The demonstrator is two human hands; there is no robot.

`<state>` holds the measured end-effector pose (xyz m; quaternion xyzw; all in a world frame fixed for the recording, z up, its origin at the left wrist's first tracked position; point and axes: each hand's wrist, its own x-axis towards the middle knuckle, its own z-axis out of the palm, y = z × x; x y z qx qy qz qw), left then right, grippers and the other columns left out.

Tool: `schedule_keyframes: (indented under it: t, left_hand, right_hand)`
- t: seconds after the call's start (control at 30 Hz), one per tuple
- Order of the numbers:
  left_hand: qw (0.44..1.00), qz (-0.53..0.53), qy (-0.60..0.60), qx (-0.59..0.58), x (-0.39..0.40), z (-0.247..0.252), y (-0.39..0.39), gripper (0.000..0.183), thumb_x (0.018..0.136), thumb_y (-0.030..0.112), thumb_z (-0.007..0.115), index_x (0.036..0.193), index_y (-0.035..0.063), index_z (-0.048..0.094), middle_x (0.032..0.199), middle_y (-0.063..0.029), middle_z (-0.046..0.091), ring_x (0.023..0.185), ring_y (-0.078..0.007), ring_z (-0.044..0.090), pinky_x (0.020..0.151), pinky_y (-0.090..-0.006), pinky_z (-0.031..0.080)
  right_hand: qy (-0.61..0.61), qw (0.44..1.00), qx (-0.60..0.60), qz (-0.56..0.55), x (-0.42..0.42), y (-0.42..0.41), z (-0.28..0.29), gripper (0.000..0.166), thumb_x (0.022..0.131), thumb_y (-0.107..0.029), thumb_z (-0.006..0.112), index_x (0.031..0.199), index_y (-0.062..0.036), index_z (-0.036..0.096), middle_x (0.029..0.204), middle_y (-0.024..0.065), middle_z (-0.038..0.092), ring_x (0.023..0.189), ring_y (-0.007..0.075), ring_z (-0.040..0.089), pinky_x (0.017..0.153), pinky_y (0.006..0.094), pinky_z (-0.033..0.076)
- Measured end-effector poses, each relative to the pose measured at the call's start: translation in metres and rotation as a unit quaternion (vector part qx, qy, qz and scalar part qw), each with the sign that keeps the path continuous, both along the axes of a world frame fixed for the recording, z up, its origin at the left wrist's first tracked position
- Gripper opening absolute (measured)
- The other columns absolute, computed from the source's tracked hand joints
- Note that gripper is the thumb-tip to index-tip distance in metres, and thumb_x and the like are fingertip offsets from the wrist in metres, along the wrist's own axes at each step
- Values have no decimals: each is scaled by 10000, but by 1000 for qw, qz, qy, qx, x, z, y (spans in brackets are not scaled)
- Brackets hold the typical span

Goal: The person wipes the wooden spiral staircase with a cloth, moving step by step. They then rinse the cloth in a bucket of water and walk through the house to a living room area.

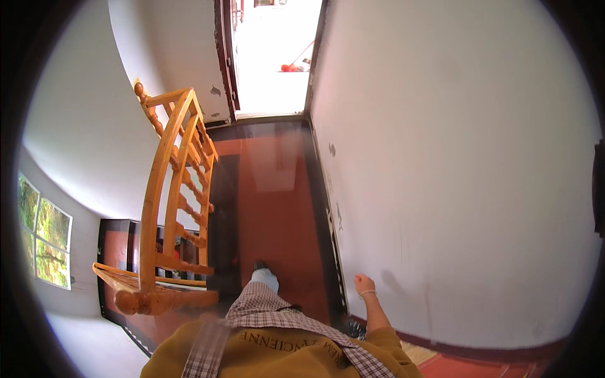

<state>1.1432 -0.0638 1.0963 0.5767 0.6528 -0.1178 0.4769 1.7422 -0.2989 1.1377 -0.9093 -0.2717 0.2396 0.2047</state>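
Note:
My right hand [365, 285] hangs at my side, its fingers curled with nothing seen in them. A thin pale bracelet [368, 293] circles the wrist, and the white wall [449, 165] is the nearest surface to it. My left hand is out of view. Before me runs a red floor with dark borders [279, 212], and one foot in a dark shoe [259, 265] is forward on it. A checked garment with straps [264, 297] lies over my mustard top [269, 352], which bears writing.
An orange-brown wooden stair railing [156, 189] with turned balusters stands along the left. Behind it, steps [116, 245] lie lower down. A bright doorway [274, 90] opens ahead, with a red mop-like object [288, 68] beyond. A paned window [47, 231] is far left.

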Motion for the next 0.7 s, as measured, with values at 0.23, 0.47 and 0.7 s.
schedule_keyframes:
  t: [0.23, 0.47, 0.7]
  left_hand:
    - [996, 89, 25, -9, 67, -48, 129, 252, 792, 277, 622, 935, 75, 662, 880, -110, 665, 860, -266, 625, 764, -375, 495]
    - [996, -12, -16, 93, 248, -48, 410, 328, 773, 293, 651, 1013, 70, 662, 1020, -126, 678, 980, -286, 634, 870, -372, 493]
    - [962, -137, -198, 130, 537, 50, 609, 352, 796, 285, 658, 1068, 63, 634, 1024, -119, 675, 968, -258, 642, 839, -351, 505]
  right_hand:
    - [22, 995, 73, 71, 66, 198, -62, 291, 865, -349, 552, 967, -105, 675, 747, 94, 679, 699, 217, 662, 684, 340, 517]
    - [196, 950, -170, 176, 80, 229, -110, 322, 814, -324, 508, 945, -111, 711, 988, 149, 675, 962, 335, 629, 857, 404, 487]
    - [217, 960, -177, 5, 142, 274, -137, 322, 805, -336, 545, 951, -104, 714, 920, 146, 686, 896, 302, 654, 809, 375, 502]
